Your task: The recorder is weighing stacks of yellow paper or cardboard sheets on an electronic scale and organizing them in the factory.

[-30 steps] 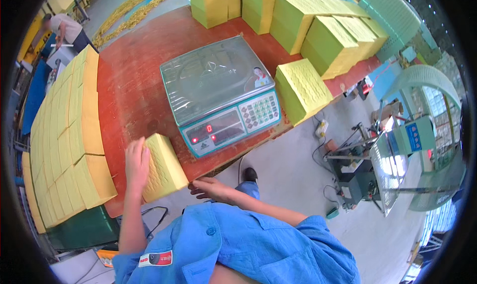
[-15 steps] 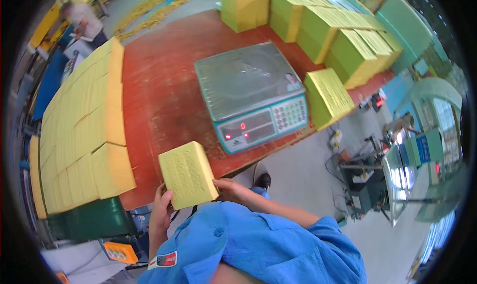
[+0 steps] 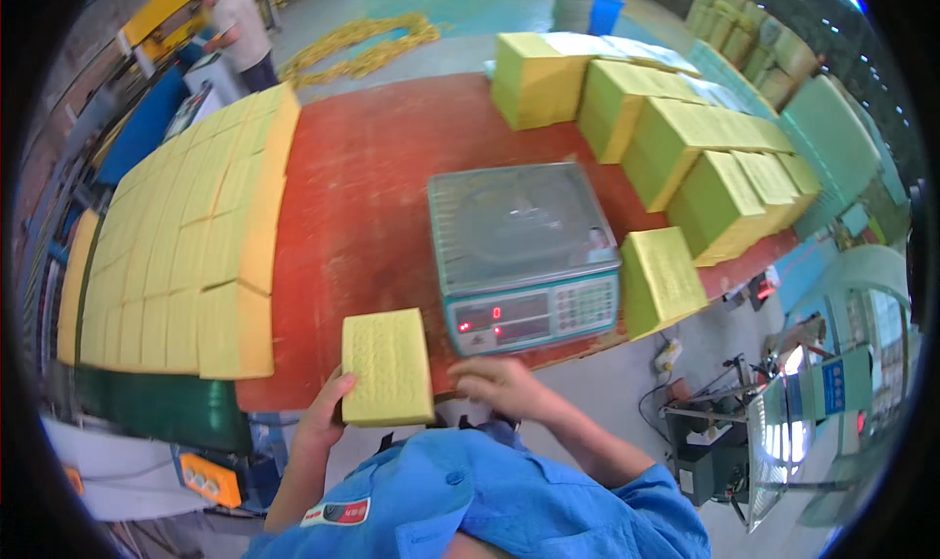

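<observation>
The left hand [image 3: 321, 414] grips the yellow block [image 3: 387, 366] at its lower left edge, held above the red table [image 3: 362, 187] edge, while the right hand [image 3: 499, 385] curls against its right side, just below the scale [image 3: 524, 256].

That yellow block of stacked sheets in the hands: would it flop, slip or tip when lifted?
Probably fairly stiff: the yellow block keeps square edges while the left hand holds it at one side. It may be light for its size, since the right hand sits apart from it. Its flat faces suggest it would rest steadily on the scale without rolling.
</observation>
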### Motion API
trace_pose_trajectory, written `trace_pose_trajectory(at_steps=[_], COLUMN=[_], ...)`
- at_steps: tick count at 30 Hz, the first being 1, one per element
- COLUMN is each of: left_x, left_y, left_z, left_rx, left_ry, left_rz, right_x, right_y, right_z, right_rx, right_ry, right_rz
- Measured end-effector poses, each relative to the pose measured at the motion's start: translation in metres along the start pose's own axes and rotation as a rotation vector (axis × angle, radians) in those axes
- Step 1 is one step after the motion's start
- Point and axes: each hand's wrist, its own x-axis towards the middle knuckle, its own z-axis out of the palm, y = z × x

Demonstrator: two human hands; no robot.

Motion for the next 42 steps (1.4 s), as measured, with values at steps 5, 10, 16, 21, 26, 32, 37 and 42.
trace_pose_trajectory(at_steps=[5, 10, 16, 21, 26, 32, 37, 42], left_x=[0.006, 0.005, -0.004, -0.026, -0.048, -0.014, -0.029, 0.005], left_y=[-0.015, -0.044, -0.037, -0.027, 0.006, 0.030, 0.004, 0.004], left_z=[0.020, -0.004, -0.060, -0.097, -0.107, -0.125, -0.055, 0.001], left_rx=[0.012, -0.008, -0.074, 0.396, 1.026, 1.077, 0.899, 0.645], left_ry=[0.107, 0.091, -0.044, 0.225, 0.607, 0.398, 0.077, -0.115], left_rz=[0.093, 0.140, 0.266, 0.571, 0.934, 1.097, 0.862, 0.746], right_x=[0.044, 0.111, 0.103, 0.116, 0.153, 0.168, 0.173, 0.032], right_y=[-0.041, 0.024, 0.007, 0.014, 0.006, -0.014, -0.014, -0.042], right_z=[-0.166, -0.285, -0.282, -0.239, -0.178, -0.134, -0.119, -0.176], right_rx=[-0.317, -0.639, -0.207, -0.289, -0.353, -0.294, -0.224, -0.654], right_ry=[0.812, 0.825, 0.433, 0.578, 0.562, 0.510, 0.462, 0.821], right_rz=[-0.310, 0.246, 0.469, 0.397, 0.379, 0.409, 0.361, -0.258])
